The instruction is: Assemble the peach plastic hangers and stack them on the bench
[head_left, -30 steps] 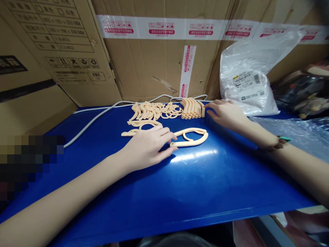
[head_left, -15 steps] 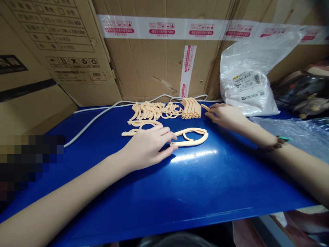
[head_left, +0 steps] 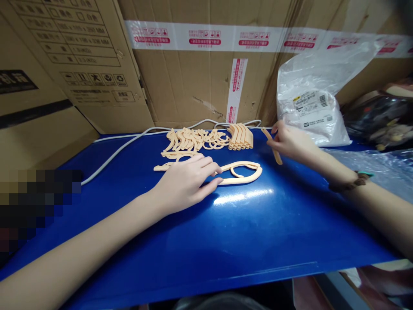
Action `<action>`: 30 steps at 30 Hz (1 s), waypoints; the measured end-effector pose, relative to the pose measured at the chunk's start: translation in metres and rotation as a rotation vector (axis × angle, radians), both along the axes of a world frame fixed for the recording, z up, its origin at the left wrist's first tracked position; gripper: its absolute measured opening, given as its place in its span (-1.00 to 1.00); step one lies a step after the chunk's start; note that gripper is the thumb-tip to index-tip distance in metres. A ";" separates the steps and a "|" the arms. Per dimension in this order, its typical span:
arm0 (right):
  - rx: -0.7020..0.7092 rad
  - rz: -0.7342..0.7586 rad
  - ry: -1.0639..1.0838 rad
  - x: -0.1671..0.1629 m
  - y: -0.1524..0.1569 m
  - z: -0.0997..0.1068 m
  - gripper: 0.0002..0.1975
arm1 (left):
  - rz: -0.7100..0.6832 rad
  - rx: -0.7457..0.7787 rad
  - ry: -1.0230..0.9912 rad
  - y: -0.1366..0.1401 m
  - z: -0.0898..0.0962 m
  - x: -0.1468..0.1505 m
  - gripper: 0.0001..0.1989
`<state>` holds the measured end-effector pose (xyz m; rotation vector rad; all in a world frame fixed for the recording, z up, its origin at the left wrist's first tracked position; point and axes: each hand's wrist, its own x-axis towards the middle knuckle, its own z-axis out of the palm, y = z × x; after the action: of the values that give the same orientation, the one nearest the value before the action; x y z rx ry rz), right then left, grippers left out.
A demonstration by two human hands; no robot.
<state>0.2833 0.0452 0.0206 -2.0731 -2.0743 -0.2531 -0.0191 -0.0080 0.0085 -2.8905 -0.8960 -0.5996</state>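
My left hand is closed at the left end of a cream plastic folding hanger, thumb and fingers pinching it. That hanger lies on the blue table, its hook curled between its two arms. Clear of the table, my right hand pinches a curved cream hanger arm, which tilts downward. Partly hidden behind my left hand lie more hanger pieces. Further back are a heap of curved arms, loose hooks and a neat stack of hanger arms.
Tall cardboard boxes stand along the back and left. A white cable runs behind the pieces. At the back right sit a white plastic bag and clear plastic wrap. The table's front edge is near me.
My right hand has lifted slightly and moved right, turning the curved arm so more of it shows. My left hand stays at the hanger's end with little movement.
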 end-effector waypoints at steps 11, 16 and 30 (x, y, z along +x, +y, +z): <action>-0.544 0.584 1.355 -0.088 -0.075 0.001 -0.75 | 0.039 -0.649 -0.532 -0.003 0.004 0.010 -0.76; -0.556 0.614 1.532 -0.093 -0.080 -0.003 -0.71 | -0.031 -0.757 -0.594 -0.007 0.008 0.012 -0.81; 0.058 0.804 0.272 -0.073 -0.066 -0.014 -0.84 | 0.261 -0.385 0.007 -0.013 0.009 0.008 -0.54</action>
<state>0.2108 -0.0213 0.0069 -1.0235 -2.4591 0.0914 -0.0106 -0.0214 0.0176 -3.0081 -1.5065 -0.4332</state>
